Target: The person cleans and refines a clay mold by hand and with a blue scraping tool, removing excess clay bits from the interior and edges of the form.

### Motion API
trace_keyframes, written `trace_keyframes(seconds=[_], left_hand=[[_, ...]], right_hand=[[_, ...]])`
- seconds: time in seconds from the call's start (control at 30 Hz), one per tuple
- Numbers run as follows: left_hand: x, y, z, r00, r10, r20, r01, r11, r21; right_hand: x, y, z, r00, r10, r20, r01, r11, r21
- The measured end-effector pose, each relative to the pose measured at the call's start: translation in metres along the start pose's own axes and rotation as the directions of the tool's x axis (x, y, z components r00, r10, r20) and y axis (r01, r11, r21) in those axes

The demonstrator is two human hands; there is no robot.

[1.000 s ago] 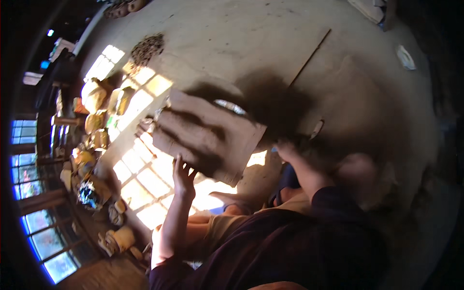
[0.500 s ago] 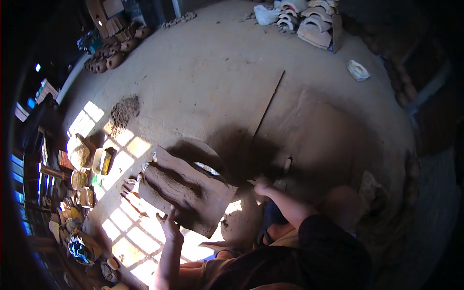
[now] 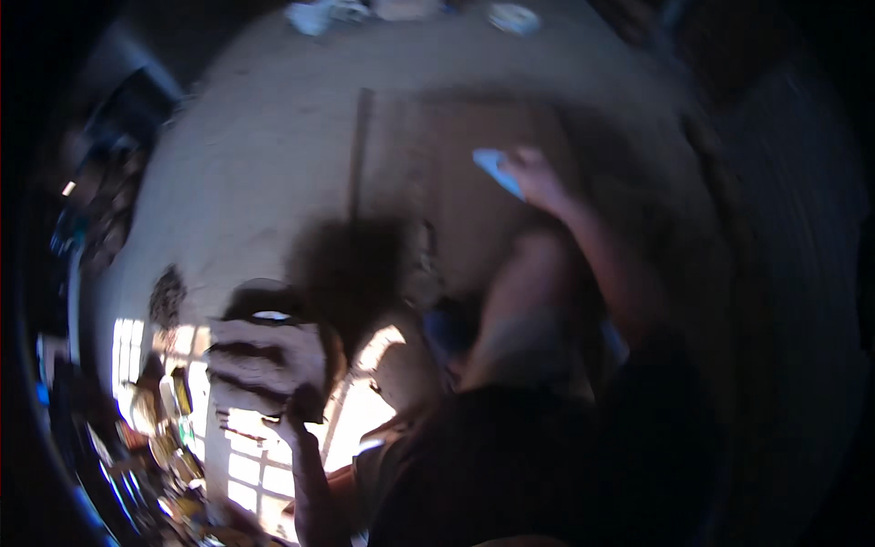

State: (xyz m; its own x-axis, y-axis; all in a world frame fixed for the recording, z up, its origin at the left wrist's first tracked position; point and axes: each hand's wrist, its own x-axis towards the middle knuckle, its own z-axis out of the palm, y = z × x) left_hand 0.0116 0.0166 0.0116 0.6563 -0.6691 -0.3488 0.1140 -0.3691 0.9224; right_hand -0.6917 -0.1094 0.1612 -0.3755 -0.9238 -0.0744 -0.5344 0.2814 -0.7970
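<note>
My left hand (image 3: 297, 417) grips the near edge of a pale board (image 3: 305, 351) that has long dark ridges, perhaps clay, across it. A dark round form (image 3: 264, 296) shows behind the board's far edge. Out over a brown rectangular patch (image 3: 474, 128) on the floor, my right hand (image 3: 540, 179) is closed on a flat, pale blue, pointed piece (image 3: 499, 171). Motion smears the picture, so the piece's exact kind is unclear.
A long thin stick (image 3: 362, 155) lies on the floor left of the brown patch. Crumbly dark matter (image 3: 168, 296) lies farther left. Assorted containers and tools (image 3: 169, 447) crowd the lower left. A pale ring-shaped object (image 3: 513, 18) sits at the far edge.
My view has swung to the right. My right hand has reached forward and right, over the brown patch, and the pale piece now shows in it. My left hand stays at the board.
</note>
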Motion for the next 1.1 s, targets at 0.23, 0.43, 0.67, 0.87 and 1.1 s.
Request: trace_keyframes(seconds=[0.23,0.43,0.67,0.87,1.1], left_hand=[[0.017,0.014,0.005,0.784,-0.126,0.608,0.297,0.936,-0.189],[0.023,-0.007,-0.019,0.840,-0.281,0.464,0.261,0.959,0.109],[0.017,0.008,-0.036,0.914,-0.249,0.320,0.194,0.961,0.194],[-0.035,0.049,-0.007,0.881,-0.330,0.340,0.321,0.943,0.083],[-0.014,0.006,-0.014,0.926,-0.279,0.253,0.246,0.957,0.155]], right_hand=[[-0.166,0.247,-0.169,0.994,0.093,-0.062,-0.111,0.748,-0.654],[-0.341,0.374,-0.182,0.782,0.615,-0.101,-0.443,0.435,-0.783],[-0.309,0.344,-0.138,0.724,0.672,-0.156,-0.559,0.438,-0.703],[-0.300,0.505,-0.090,0.739,0.671,-0.054,-0.495,0.487,-0.720],[-0.296,0.591,-0.069,0.769,0.623,-0.146,-0.469,0.393,-0.791]])
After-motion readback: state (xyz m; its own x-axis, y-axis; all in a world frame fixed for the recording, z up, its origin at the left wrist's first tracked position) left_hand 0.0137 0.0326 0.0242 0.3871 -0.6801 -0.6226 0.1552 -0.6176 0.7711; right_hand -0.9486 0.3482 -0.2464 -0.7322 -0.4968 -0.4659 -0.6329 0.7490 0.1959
